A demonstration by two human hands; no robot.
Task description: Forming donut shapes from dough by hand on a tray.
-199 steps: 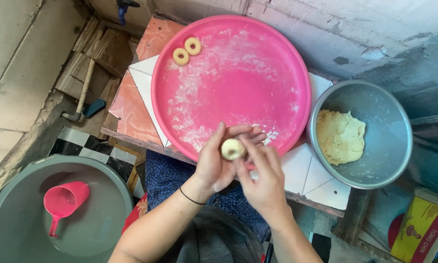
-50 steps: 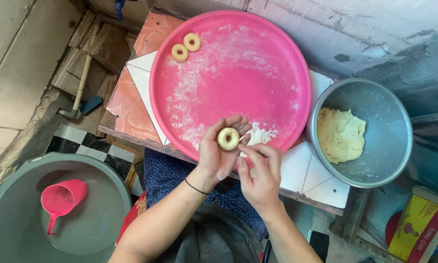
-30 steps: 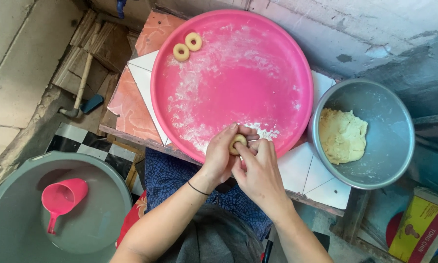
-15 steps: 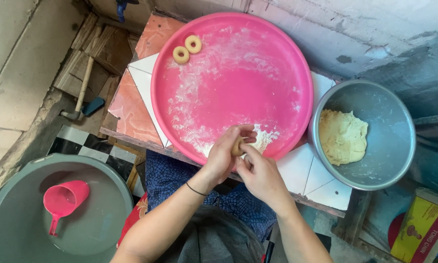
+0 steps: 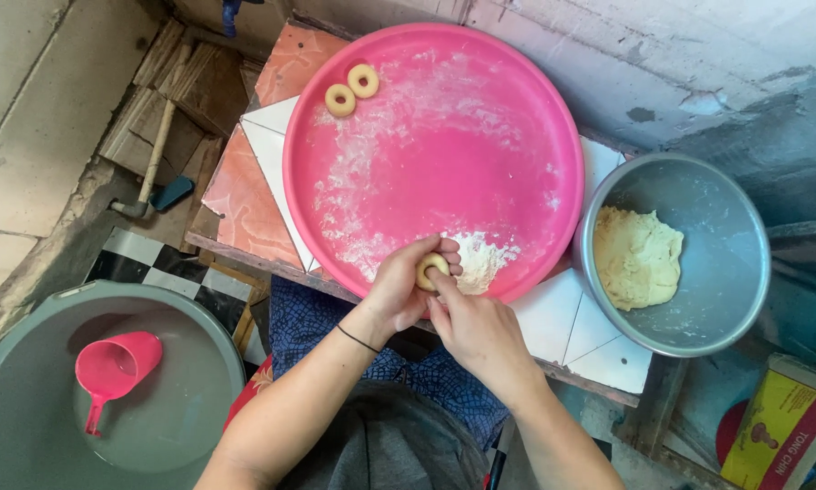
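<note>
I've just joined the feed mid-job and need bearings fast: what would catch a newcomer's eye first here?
The big pink tray, dusted with flour, fills the middle, with two dough rings at its far left rim. At its near edge the left hand and right hand pinch a small dough ring beside a flour heap. To the right a metal bowl holds a lump of dough.

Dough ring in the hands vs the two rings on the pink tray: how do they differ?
The held dough ring is gripped by both the left hand and right hand at the pink tray's near edge, partly hidden. The two finished rings lie flat, untouched, at the far edge. All are pale dough.
</note>
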